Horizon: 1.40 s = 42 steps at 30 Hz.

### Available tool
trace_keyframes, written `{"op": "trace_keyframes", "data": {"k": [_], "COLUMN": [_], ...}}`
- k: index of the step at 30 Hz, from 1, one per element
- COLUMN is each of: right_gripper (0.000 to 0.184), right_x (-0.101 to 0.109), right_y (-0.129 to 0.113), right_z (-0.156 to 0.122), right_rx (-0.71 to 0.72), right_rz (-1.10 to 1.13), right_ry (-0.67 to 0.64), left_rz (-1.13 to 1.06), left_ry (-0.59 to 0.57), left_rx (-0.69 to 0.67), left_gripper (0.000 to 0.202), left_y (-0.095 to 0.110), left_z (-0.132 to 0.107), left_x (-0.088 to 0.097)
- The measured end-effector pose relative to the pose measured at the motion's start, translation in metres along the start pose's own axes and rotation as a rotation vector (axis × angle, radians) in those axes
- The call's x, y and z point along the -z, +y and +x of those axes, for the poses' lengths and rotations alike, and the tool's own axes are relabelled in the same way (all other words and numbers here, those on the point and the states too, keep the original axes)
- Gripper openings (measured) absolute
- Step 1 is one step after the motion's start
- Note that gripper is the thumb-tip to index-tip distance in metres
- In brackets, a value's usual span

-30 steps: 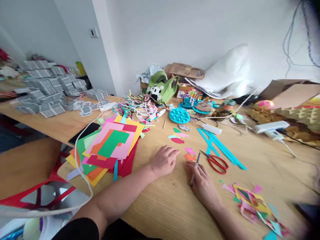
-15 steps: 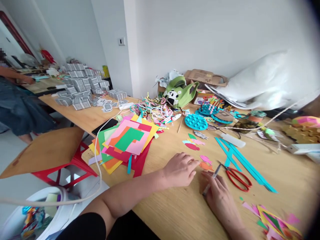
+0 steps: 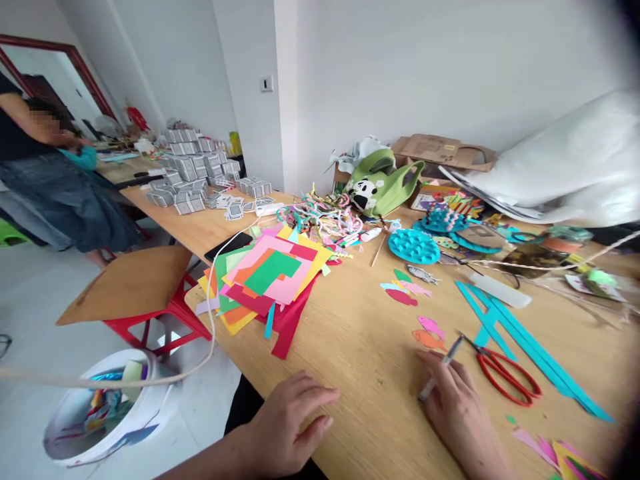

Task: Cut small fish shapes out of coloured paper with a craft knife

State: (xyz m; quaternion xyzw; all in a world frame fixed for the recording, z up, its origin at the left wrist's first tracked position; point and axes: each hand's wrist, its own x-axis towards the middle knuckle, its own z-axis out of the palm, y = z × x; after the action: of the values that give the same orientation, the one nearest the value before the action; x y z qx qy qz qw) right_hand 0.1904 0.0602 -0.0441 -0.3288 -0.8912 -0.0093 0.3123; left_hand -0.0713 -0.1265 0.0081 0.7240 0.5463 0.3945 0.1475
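Note:
My right hand (image 3: 455, 403) rests on the table with its fingers closed round a slim grey pen (image 3: 443, 367), tip pointing up and away. Just beyond it lie an orange paper fish (image 3: 428, 340) and a pink paper fish (image 3: 431, 326). To its right are scissors with red handles (image 3: 507, 379). Over the table's front edge, my left hand (image 3: 295, 420) holds nothing, its fingers loosely stretched and the thumb apart. A stack of coloured paper (image 3: 273, 272) lies beyond that hand. More paper fish, among them a dark red one (image 3: 401, 297), sit farther back.
Blue paper strips (image 3: 540, 353) lie at the right, and paper scraps (image 3: 565, 453) at the lower right. A blue dimpled disc (image 3: 414, 247) and a green bag (image 3: 383, 187) stand farther back. A white bucket (image 3: 150, 393) and a stool (image 3: 133, 283) are at the left. Another person stands far left.
My left hand has drawn back from the orange fish toward the table's front edge. My right hand keeps the pen in nearly the same spot. The view has shifted left.

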Motion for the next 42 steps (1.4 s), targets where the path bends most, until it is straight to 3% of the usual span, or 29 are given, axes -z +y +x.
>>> {"op": "trace_keyframes", "data": {"k": [5, 9, 13, 16, 25, 31, 36, 42], "right_gripper": [0.041, 0.042, 0.042, 0.041, 0.034, 0.035, 0.035, 0.036], "right_x": [0.001, 0.002, 0.005, 0.006, 0.003, 0.004, 0.004, 0.010], "right_y": [-0.003, -0.008, -0.012, -0.012, -0.005, -0.007, -0.009, -0.014], "right_z": [0.001, 0.003, 0.004, 0.003, 0.000, 0.000, 0.002, 0.006], "right_rx": [-0.024, -0.053, -0.052, -0.062, -0.021, -0.054, -0.078, -0.125], "right_rz": [0.007, 0.001, 0.011, 0.031, 0.017, 0.026, 0.046, 0.079], "right_ry": [-0.023, -0.024, -0.020, -0.015, -0.001, -0.005, -0.024, 0.000], "left_rz": [0.019, 0.075, 0.230, 0.400, 0.823, 0.854, 0.816, 0.684], "left_ry": [0.046, 0.052, 0.089, 0.151, 0.147, 0.025, -0.074, -0.182], "left_rx": [-0.003, -0.100, -0.167, -0.047, 0.404, 0.461, 0.324, 0.027], "left_gripper": [0.039, 0.039, 0.037, 0.034, 0.040, 0.041, 0.036, 0.028], "left_y": [-0.004, -0.005, -0.016, -0.039, -0.099, -0.115, -0.105, -0.082], "left_z": [-0.014, -0.003, 0.014, 0.024, 0.073, 0.110, 0.152, 0.198], "left_x": [-0.005, -0.011, -0.004, 0.009, 0.059, 0.067, 0.049, -0.015]}}
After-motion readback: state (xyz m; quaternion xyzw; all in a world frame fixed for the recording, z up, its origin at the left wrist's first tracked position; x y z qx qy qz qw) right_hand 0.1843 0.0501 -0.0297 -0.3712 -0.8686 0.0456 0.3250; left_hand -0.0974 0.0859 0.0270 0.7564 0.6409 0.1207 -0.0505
